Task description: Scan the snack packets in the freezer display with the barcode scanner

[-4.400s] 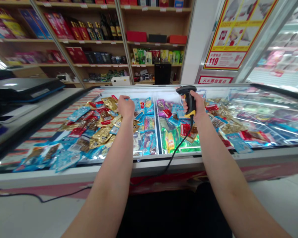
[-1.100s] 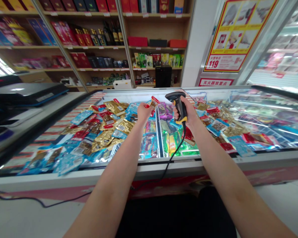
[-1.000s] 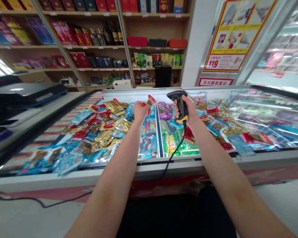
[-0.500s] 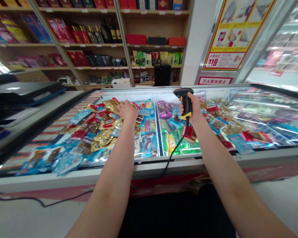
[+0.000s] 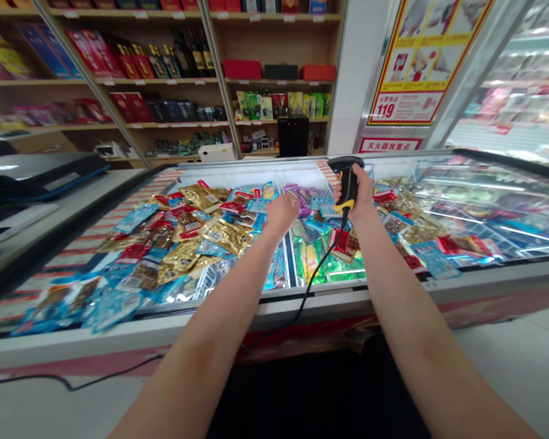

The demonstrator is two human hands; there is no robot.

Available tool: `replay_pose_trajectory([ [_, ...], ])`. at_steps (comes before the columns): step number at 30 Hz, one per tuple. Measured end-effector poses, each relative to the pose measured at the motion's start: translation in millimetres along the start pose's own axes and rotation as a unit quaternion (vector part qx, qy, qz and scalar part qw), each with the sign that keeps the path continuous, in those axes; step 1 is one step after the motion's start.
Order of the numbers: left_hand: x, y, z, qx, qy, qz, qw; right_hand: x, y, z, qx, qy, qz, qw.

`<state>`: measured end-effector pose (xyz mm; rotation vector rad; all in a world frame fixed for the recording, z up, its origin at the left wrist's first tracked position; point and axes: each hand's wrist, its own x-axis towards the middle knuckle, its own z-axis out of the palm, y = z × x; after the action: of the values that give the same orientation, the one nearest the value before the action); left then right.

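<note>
My right hand [image 5: 357,196] is closed round the yellow grip of a black barcode scanner [image 5: 346,172], held upright over the chest freezer [image 5: 302,292]. The scanner's black cable [image 5: 318,268] hangs down over the freezer's front edge. My left hand [image 5: 281,212] reaches over the middle of the freezer, just short of some purple packets [image 5: 297,194]. Its fingers curl away behind the back of the hand, so I cannot see whether they hold anything. A heap of gold, red and blue snack packets [image 5: 187,235] lies to its left.
More packets [image 5: 416,235] cover the freezer's right side, beside sloping glass lids [image 5: 498,201]. A counter with a dark flat device [image 5: 36,174] stands at the left. Behind are wooden shelves of boxes [image 5: 165,91], a black box [image 5: 293,135] and a yellow-red poster [image 5: 416,61].
A second ago my left hand held a red packet up beside the scanner. It then went down onto the left heap and has now moved right to the middle. The scanner shifted slightly right.
</note>
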<state>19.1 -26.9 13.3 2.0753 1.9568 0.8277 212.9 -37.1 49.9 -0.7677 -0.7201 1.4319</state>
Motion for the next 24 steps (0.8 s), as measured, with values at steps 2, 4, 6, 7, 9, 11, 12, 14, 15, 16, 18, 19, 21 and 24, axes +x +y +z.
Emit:
replay_pose_trajectory([
  [2, 3.0, 12.9, 13.6, -0.022, -0.024, -0.013, 0.999, 0.0, 0.3, -0.8, 0.0, 0.002, 0.001, 1.0],
  [4, 8.3, 22.0, 24.1, -0.03, -0.04, -0.024, 0.998, 0.5, 0.5, -1.8, 0.003, 0.004, 0.002, 1.0],
  [6, 14.4, 28.2, 31.7, -0.027, -0.055, -0.034, 0.998, 1.4, 0.1, -2.6, 0.002, 0.003, 0.001, 1.0],
  [7, 17.2, 30.2, 34.6, -0.025, -0.06, -0.041, 0.997, 2.0, -0.2, -2.8, -0.001, 0.003, 0.001, 1.0],
  [9, 22.2, 32.2, 38.5, -0.029, -0.067, -0.054, 0.996, 3.2, -1.2, -3.2, -0.011, 0.004, 0.003, 1.0],
  [11, 26.3, 31.1, 40.5, -0.046, -0.074, -0.061, 0.994, 4.2, -1.9, -3.4, -0.021, 0.005, 0.008, 1.0],
  [12, 28.1, 29.5, 40.9, -0.057, -0.077, -0.061, 0.993, 4.5, -2.1, -3.5, -0.024, 0.004, 0.01, 1.0],
  [14, 31.7, 24.6, 41.5, -0.082, -0.072, -0.059, 0.992, 4.8, -2.0, -3.7, -0.022, 0.004, 0.013, 1.0],
  [15, 33.3, 21.5, 41.8, -0.095, -0.065, -0.058, 0.992, 4.7, -1.8, -3.7, -0.019, 0.004, 0.014, 1.0],
  [16, 34.8, 18.4, 42.2, -0.108, -0.056, -0.058, 0.991, 4.6, -1.4, -3.5, -0.014, 0.003, 0.014, 1.0],
  [18, 37.1, 12.4, 43.0, -0.137, -0.037, -0.066, 0.988, 3.9, -0.7, -2.6, -0.005, 0.001, 0.015, 1.0],
  [19, 37.9, 10.0, 43.2, -0.154, -0.029, -0.075, 0.985, 3.5, -0.3, -1.8, -0.003, -0.001, 0.015, 1.0],
  [21, 38.7, 6.6, 42.2, -0.198, -0.018, -0.1, 0.975, 2.6, 0.3, 0.0, -0.006, -0.003, 0.015, 1.0],
  [24, 38.7, 4.7, 35.5, -0.259, 0.003, -0.128, 0.957, 1.6, 1.0, 2.1, -0.02, -0.004, 0.017, 1.0],
])
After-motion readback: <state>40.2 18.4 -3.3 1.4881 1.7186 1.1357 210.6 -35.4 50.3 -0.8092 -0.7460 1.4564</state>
